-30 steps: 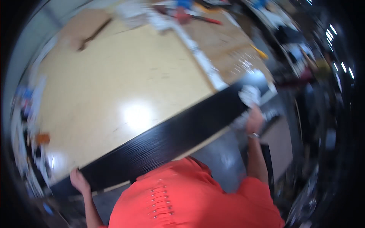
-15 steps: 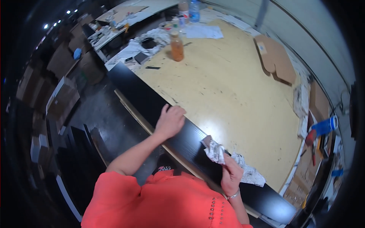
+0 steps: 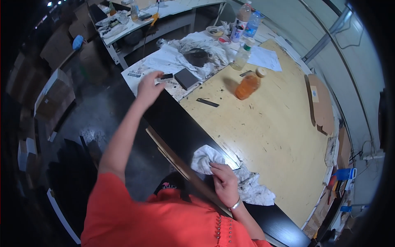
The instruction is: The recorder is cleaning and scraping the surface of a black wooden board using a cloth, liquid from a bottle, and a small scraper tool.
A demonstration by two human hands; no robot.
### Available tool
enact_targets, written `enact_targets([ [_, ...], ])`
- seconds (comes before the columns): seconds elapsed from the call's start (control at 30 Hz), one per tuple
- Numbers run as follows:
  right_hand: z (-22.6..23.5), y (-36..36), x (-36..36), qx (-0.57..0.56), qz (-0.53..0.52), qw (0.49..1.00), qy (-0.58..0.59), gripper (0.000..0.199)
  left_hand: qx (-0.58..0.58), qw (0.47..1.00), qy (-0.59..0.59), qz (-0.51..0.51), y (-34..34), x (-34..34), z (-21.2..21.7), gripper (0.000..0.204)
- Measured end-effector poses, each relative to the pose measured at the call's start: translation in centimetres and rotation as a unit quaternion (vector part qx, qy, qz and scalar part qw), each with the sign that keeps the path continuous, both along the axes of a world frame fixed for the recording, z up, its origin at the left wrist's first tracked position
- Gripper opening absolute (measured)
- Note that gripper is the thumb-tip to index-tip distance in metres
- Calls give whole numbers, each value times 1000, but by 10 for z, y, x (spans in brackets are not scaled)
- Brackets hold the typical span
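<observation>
A long black board [image 3: 175, 123] lies along the near edge of the yellowish worktable [image 3: 267, 131]. My left hand [image 3: 148, 90] is over the board's far left end, thumb and fingers apart, close to a small black piece [image 3: 166, 76]; no grip on it shows. Beside that piece is a dark grey block [image 3: 186, 79]. My right hand [image 3: 226, 183], closed, pinches a crumpled white cloth [image 3: 205, 158] above the board's middle. Another stained white rag [image 3: 256, 188] lies across the board's far edge, next to my right wrist.
An orange-liquid bottle [image 3: 247, 85] stands near a bottle with a green cap [image 3: 242, 55]. A flat black strip [image 3: 207, 102] lies on the tabletop. Stained cloths [image 3: 181, 51] cover the far left corner. Cut cardboard [image 3: 323, 103] rests at right; cartons [image 3: 55, 96] stand on the floor at left.
My left hand has left the board's middle and reached forward to its far left end. The cloth in my right hand has turned and bunched differently. The view has shifted toward the left.
</observation>
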State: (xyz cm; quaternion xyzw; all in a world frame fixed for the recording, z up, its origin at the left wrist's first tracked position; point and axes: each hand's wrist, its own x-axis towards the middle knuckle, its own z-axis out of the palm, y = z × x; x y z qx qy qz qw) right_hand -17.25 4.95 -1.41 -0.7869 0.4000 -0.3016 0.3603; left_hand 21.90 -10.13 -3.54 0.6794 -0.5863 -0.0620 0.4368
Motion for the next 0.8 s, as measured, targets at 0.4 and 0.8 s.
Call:
enact_targets([
  [0.4,54,-59,87,110,-17,993,32,27,188,977,-94,-24,-82,104,-75,37],
  [0.8,50,-93,123,253,-180,889,-337,24,53,870,351,-342,50,-97,45,35],
])
